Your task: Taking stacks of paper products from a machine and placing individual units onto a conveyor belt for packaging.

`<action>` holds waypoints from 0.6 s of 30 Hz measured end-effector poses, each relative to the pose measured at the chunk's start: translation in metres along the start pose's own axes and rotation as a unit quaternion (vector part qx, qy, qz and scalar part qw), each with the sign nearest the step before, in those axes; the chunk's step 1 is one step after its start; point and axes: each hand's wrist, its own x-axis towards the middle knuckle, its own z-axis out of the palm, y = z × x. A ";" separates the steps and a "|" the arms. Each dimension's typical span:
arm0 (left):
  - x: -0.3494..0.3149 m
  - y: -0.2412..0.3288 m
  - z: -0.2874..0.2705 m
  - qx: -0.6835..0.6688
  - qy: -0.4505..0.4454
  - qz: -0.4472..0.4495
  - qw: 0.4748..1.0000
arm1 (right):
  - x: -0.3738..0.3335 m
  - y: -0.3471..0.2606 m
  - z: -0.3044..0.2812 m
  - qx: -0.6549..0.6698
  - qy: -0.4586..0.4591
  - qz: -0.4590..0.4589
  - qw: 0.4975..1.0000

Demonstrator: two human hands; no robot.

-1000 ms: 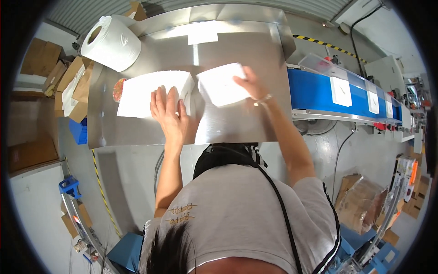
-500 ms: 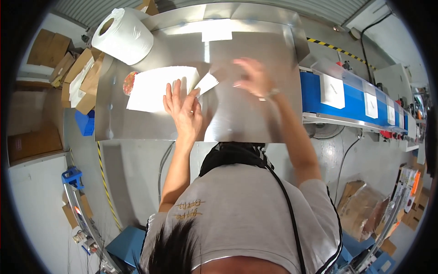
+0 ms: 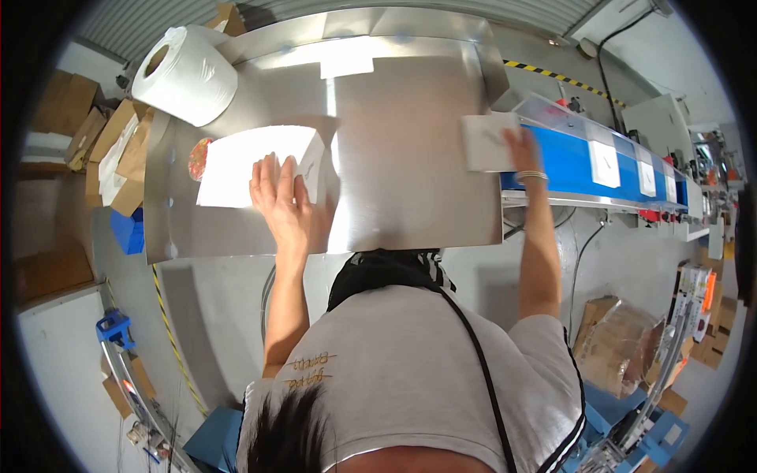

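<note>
The left hand (image 3: 282,206) lay on the near right part of a thick stack of white paper-like sheets (image 3: 236,165), its fingers loosely spread over the top, the thumb a little apart, its grip relaxed rather than closed. That stack sat on the left half of a wide, shiny stainless-steel table (image 3: 410,209), in from the front edge, with a band of bare metal between it and the person's waist. A round, red-speckled object (image 3: 199,160) stuck out at the stack's left end, and a big roll of white plastic film (image 3: 197,79) with a hollow core stood at the back left corner, close to the raised rim. A flat white rectangle (image 3: 347,59) lay near the back wall of the table. From the stack's right end to the table's right edge, the steel was open, leaving wide room for sideways movement. At that edge the right hand (image 3: 523,151), blurred, had its fingers over the right end of a single white square sheet (image 3: 485,143); whether the grip pinched it or only pressed on it could not be told. The sheet reached across the table's edge toward a blue conveyor belt (image 3: 556,162), where more white squares (image 3: 604,164) lay spaced in a row beneath a clear plastic guard (image 3: 561,117).
</note>
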 end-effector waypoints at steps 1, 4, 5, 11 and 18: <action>-0.007 -0.006 -0.005 0.013 0.003 -0.005 1.000 | 0.013 -0.037 -0.026 -0.018 -0.040 0.106 0.993; -0.009 -0.005 -0.004 0.035 0.019 0.002 0.999 | 0.011 -0.128 -0.093 -0.322 0.138 0.132 0.927; -0.010 -0.006 -0.002 0.026 0.012 -0.008 1.000 | 0.022 -0.138 -0.093 -0.158 0.085 0.083 0.980; -0.010 -0.004 0.001 -0.003 -0.009 -0.002 1.000 | 0.014 -0.355 -0.017 0.304 -0.275 -0.208 0.888; -0.005 -0.017 -0.006 0.020 0.007 -0.036 0.999 | 0.004 -0.324 0.022 0.500 -0.286 -0.023 0.817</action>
